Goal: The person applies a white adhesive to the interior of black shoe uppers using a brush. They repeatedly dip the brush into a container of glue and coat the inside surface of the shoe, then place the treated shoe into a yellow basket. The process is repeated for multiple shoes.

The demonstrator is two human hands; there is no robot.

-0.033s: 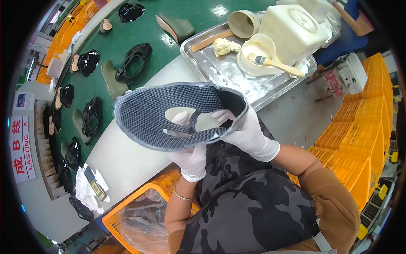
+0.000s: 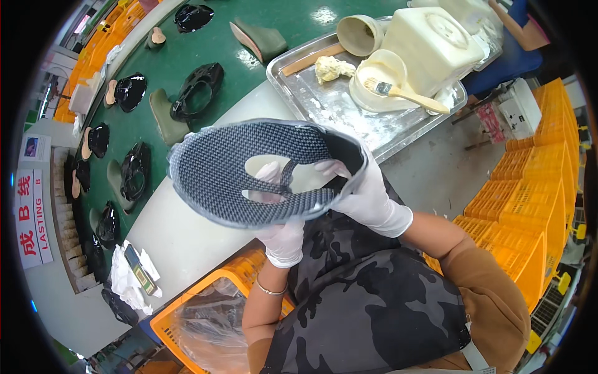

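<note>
A dark shoe upper (image 2: 227,159) with a grey woven pattern, cut-out openings and a pale rim is held up in front of me. My left hand (image 2: 283,240), in a white glove, grips it from below, and some of its fingers show through the openings. On the right end of the upper is my right hand (image 2: 374,202), also gloved, its thumb outside and fingers reaching inside. Parts of both hands are hidden behind the upper.
A metal tray (image 2: 311,106) holds a tub with a brush (image 2: 411,96), a tipped cup (image 2: 359,35) and a white jug (image 2: 430,47). Shoe lasts and glossy black uppers (image 2: 198,92) lie on the green belt. Orange crates (image 2: 498,230) stand right; a plastic-lined crate (image 2: 212,311) sits below.
The shoe upper tilts very slightly, its near edge a little lower than before. Both hands keep their grip on it.
</note>
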